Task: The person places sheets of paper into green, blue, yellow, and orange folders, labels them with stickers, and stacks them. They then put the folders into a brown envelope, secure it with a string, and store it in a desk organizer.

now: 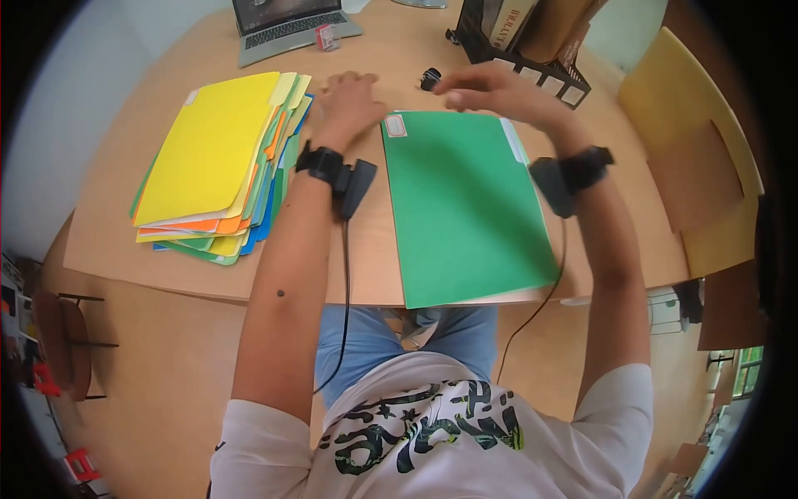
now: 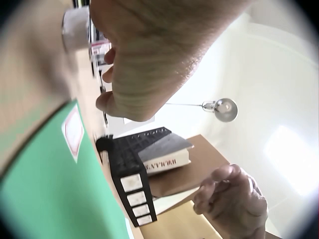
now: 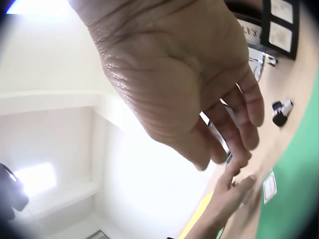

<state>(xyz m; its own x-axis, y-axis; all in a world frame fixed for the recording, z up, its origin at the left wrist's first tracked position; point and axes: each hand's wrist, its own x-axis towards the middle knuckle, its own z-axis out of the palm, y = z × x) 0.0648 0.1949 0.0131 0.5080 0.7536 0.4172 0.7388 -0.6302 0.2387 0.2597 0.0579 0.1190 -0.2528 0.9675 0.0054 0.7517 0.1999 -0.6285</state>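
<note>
A green folder (image 1: 465, 208) with a red-edged label (image 1: 395, 125) lies flat before the person. Just beyond its upper left corner is the left hand (image 1: 353, 104), low over the table, fingers spread and slightly bent. A blurred grey-white thing (image 2: 76, 27) shows beside that hand in the left wrist view; whether they touch, I cannot tell. The right hand (image 1: 507, 96) hovers past the folder's upper right edge, fingers loosely bent and holding nothing, as the right wrist view confirms. Near its fingertips sits a small black item (image 1: 431, 79), with a pale part in the right wrist view.
Left of the folder rises a stack of coloured folders, yellow on top (image 1: 208, 150). Behind are a laptop (image 1: 291, 33) and a small red-and-white packet (image 1: 327, 37). A black holder (image 1: 540, 75) with books stands at the back right, a yellow chair (image 1: 682, 150) beyond the right edge.
</note>
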